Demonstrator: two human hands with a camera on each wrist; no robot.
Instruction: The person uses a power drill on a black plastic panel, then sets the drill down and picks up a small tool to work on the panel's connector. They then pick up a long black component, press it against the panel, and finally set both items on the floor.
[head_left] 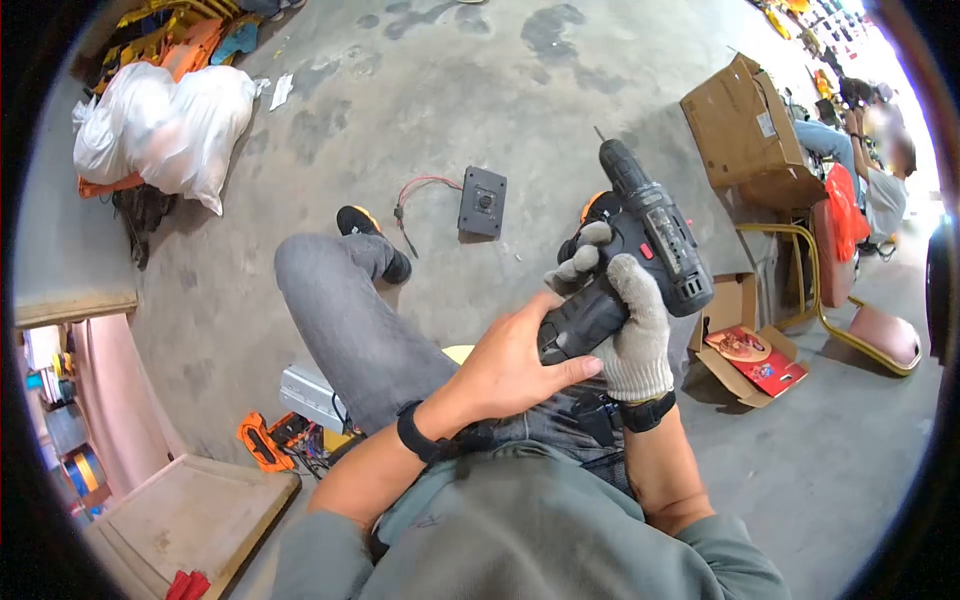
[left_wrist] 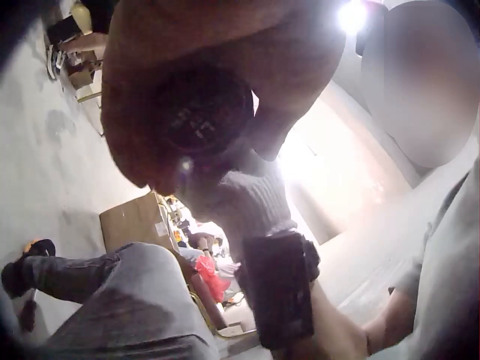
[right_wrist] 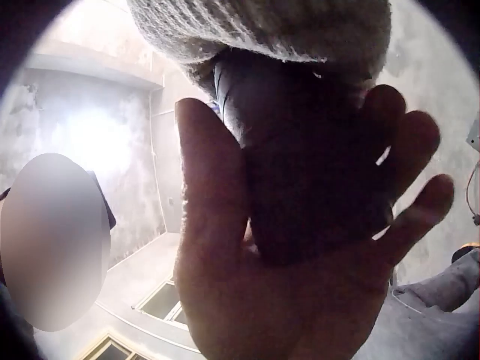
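Observation:
A black cordless drill (head_left: pixel 650 235) is tilted in front of the body in the head view, its bit pointing up and away. My right hand (head_left: pixel 635 330), in a grey knitted glove, grips it around the handle, with the thumb along the near side. My bare left hand (head_left: pixel 505 365) holds the battery end of the handle, thumb on one side. Seen from the right wrist, the bare palm and fingers lie about the dark battery end (right_wrist: pixel 315 180), below the glove (right_wrist: pixel 262 26). The left wrist view shows that end (left_wrist: pixel 202 112) dark and shadowed within the hand.
On the floor ahead lies a dark square plate (head_left: pixel 482 203) with red wires. A cardboard box (head_left: pixel 745 130) and an open carton (head_left: pixel 750 350) stand right, near a tipped chair (head_left: pixel 880 335). White sacks (head_left: pixel 165 125) lie left; orange tools (head_left: pixel 265 440) sit beside the left leg.

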